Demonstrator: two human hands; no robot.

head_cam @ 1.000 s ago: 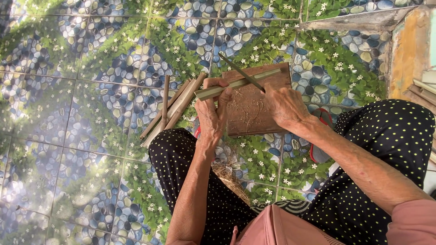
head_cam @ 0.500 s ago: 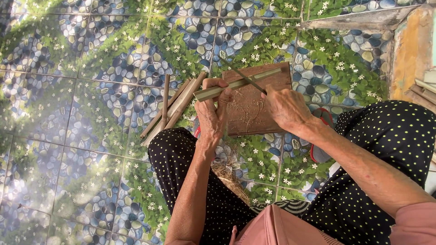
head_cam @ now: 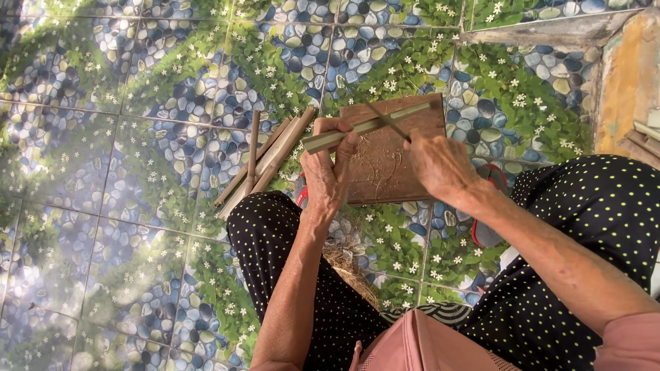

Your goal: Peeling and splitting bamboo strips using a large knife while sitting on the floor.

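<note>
Bamboo strip (head_cam: 368, 126) lies slantwise across the top of the brown wooden board (head_cam: 385, 172), which sits on the tiled floor (head_cam: 124, 227) just beyond your knees. Your left hand (head_cam: 328, 175) has its fingers closed round the strip's near end at about 9 o'clock of the board. Your right hand (head_cam: 440, 165) is at 3 o'clock with its fingers closed on a thin dark blade (head_cam: 389, 122) whose tip crosses the strip.

No packages, labels or signs show; the floor's pebble-and-flower pattern is the only print.

Against half a second ago, the blade sits a little further along the strip toward its far end, while your left hand grips the same spot.

A loose bundle of bamboo sticks (head_cam: 265, 161) lies just left of the board at 9 o'clock, nearly touching the strip's end. Shavings (head_cam: 350, 264) pile between your legs at 6 o'clock. Open floor spreads to the left and ahead; a yellow wall edge (head_cam: 629, 82) closes the right at 2 o'clock.
</note>
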